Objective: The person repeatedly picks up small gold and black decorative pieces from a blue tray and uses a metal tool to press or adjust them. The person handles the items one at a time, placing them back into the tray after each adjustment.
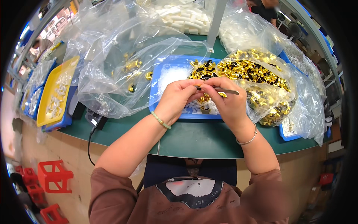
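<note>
Both hands meet over a blue tray (153,96) on the green table. My left hand (175,98) is closed in a pinch on a small gold-coloured piece, mostly hidden by the fingertips. My right hand (230,102) grips a slim metal tool that looks like tweezers (230,91), its tip close to the left fingertips. White granules (173,76) lie in the tray's left part and front. Shiny gold pieces with dark insides (203,70) are heaped at its back right, and a few lie below my hands.
A clear bag of gold pieces (257,74) leans over the tray's right side. Crumpled clear plastic (112,74) covers the table's left. A yellow tray (56,93), a small black device (96,118) with a cable and a metal post (217,24) stand around. Red stools (55,177) are on the floor.
</note>
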A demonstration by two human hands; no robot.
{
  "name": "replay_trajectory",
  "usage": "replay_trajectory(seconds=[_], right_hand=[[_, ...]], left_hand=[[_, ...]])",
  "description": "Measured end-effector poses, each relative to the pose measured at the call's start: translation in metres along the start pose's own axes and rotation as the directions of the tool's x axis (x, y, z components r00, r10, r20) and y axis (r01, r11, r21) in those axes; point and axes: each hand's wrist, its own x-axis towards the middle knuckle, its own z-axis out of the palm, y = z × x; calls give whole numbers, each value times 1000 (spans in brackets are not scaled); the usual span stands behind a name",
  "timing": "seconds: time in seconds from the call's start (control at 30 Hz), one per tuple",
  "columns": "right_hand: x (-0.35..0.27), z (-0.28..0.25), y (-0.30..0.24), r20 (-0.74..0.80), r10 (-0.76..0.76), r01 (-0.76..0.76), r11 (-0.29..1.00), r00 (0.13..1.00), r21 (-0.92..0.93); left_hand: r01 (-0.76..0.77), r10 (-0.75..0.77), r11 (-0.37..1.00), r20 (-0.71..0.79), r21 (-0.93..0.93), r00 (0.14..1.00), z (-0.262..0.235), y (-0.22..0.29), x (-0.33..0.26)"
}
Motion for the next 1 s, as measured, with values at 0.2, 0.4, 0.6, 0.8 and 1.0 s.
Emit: replay_trajectory(seconds=[0.2,0.4,0.6,0.8,1.0], right_hand=[[1,3,-2,15,29,-29,999,999,-15],[1,1,-4,-14,61,-60,995,998,81],[1,-5,-7,-33,61,-59,997,998,51],[2,-8,-10,-56,-3,5,999,998,33],[0,-10,-11,-48,-16,18,999,999,29]], left_hand=[[34,-31,999,67,-41,997,-5,-1,2],[-4,6,998,33,-60,999,-1,1,-1],[-11,11,1000,-12,-20,1000,-2,-1,1],[-18,19,999,-29,46,999,1,1,-1],[-33,35,993,-11,112,999,-2,0,0]])
